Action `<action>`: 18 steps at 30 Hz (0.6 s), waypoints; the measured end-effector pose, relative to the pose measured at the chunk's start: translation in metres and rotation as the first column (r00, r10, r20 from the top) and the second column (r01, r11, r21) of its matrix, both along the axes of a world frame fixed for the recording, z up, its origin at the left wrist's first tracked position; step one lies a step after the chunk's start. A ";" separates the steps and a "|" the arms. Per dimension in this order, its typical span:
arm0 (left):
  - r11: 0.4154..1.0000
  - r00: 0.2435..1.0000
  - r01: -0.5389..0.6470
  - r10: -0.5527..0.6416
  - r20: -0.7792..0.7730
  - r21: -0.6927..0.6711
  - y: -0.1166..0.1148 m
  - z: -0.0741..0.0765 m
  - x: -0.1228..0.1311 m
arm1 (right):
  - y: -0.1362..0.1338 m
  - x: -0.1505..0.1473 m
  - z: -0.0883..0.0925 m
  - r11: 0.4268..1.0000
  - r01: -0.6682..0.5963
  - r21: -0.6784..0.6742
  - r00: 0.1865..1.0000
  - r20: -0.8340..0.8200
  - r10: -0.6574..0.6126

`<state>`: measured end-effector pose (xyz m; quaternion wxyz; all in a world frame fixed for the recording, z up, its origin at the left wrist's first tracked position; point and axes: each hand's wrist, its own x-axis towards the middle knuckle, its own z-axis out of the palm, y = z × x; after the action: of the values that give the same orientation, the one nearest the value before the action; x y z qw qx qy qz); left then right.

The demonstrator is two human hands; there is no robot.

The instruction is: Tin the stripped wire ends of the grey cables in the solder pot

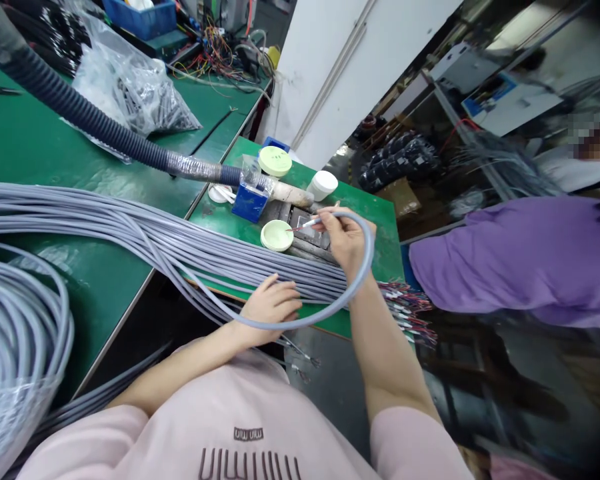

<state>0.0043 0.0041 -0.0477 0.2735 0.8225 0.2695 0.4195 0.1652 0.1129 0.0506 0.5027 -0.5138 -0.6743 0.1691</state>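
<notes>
My right hand is closed in a pinch on the stripped end of a grey cable, holding its red and white wire tips over a small white dish. The cable loops down and back under my left hand. My left hand's fingers are curled on the bundle of grey cables that lies across the green table. A dark metal block sits just behind the dish.
A corrugated dark hose ends above a blue box. Two white round containers stand behind. A coil of grey cable lies at left. A person in purple sits at right. Bags of parts lie at the back.
</notes>
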 end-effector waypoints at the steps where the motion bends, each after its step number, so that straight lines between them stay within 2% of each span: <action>1: 0.994 0.995 -0.102 0.101 0.011 0.044 0.005 -0.009 0.000 | 0.003 -0.003 -0.004 0.999 -0.020 -0.031 1.000 -0.004 0.020; 2: 0.982 0.985 -0.171 0.170 0.017 0.080 0.009 -0.015 -0.002 | 0.006 -0.006 -0.007 0.998 -0.037 -0.057 0.999 0.001 0.037; 4: 0.965 0.974 -0.226 0.227 0.012 0.132 0.015 -0.023 -0.005 | 0.011 -0.008 -0.013 0.994 -0.064 -0.089 0.997 0.036 0.068; 7: 0.969 0.979 -0.198 0.202 -0.013 0.148 0.016 -0.027 -0.007 | 0.017 -0.010 -0.018 0.991 -0.084 -0.104 0.986 0.137 0.098; 11: 0.981 0.984 -0.175 0.177 -0.019 0.087 0.014 -0.026 -0.006 | 0.022 -0.016 -0.019 0.992 -0.082 -0.100 0.956 0.274 0.106; 18: 0.987 0.988 -0.150 0.151 -0.015 0.061 0.015 -0.022 -0.008 | 0.024 -0.026 -0.020 0.992 -0.097 -0.086 0.920 0.373 0.122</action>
<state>-0.0040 0.0188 -0.0701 0.2138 0.8118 0.3207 0.4387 0.1393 0.1374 0.0306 0.3364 -0.5143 -0.7801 0.1172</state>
